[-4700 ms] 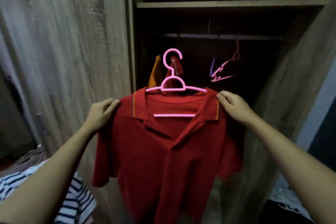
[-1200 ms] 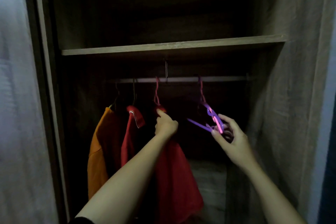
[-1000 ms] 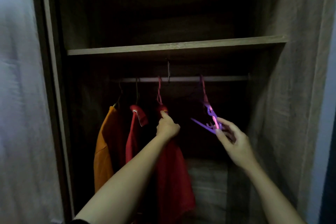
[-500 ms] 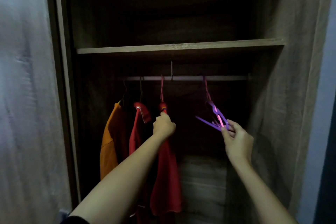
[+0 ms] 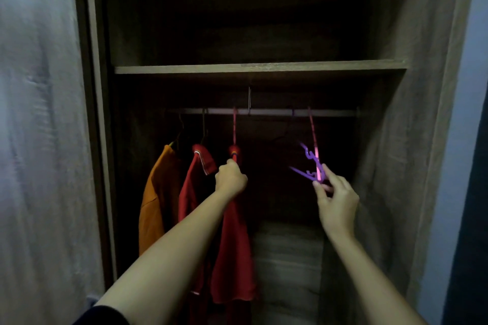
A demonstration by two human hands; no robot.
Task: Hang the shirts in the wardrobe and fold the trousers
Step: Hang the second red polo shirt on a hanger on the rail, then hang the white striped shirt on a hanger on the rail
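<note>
Wardrobe: open, interior dark; one shelf spans the full width; the rail runs just beneath it.

Three shirts hang from the left half of the rail, close together: orange shirt at far left; red shirt with striped collar beside it; red polo shirt rightmost of the three, carried on a pink hanger whose hook sits over the rail.

Left hand: raised to the top of the red polo shirt; fingers curled tight round the fabric at the neck of the pink hanger, directly under the hook stem; knuckles face the camera.

Right hand: raised to the right of the shirts, well apart from the left hand; thumb and fingertips pressed together, pinching the lower ends of two bare hangers; remaining fingers lightly bent.

Bare hangers: purple hanger and second pink hanger; both hang from the right half of the rail, tilted; the purple arm points left.

Wardrobe door: stands at the left edge, wood-grain finish.
</note>
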